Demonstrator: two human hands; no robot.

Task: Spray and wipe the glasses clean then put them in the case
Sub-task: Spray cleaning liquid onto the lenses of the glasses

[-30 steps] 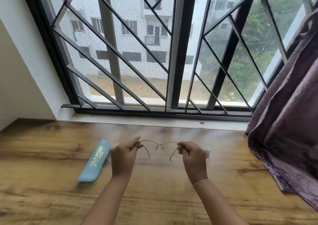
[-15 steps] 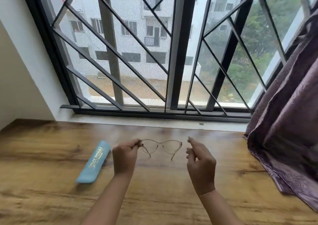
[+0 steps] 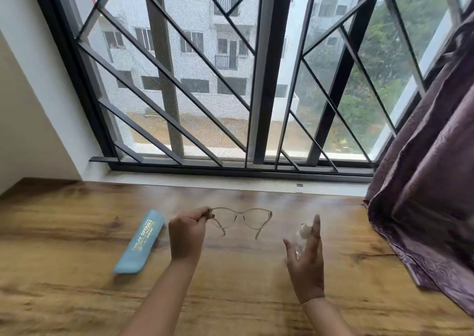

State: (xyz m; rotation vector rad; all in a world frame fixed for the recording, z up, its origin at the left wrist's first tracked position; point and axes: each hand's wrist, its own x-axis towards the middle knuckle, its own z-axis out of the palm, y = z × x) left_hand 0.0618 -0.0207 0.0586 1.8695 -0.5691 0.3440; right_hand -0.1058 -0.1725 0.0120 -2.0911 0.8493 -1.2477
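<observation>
The left hand (image 3: 187, 233) pinches the glasses (image 3: 241, 216) by their left corner, and the frame reaches right above the wooden table (image 3: 77, 297). The right hand (image 3: 306, 258) is spread open, apart from the frame on its near right. The blue case (image 3: 139, 242) lies just left of the left hand.

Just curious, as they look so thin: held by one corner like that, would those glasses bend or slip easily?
Probably light: the left hand holds the glasses level by one corner. The thin clear frame likely flexes and seems fragile. The unfolded arms hang free, so they may swing shut if knocked.
</observation>
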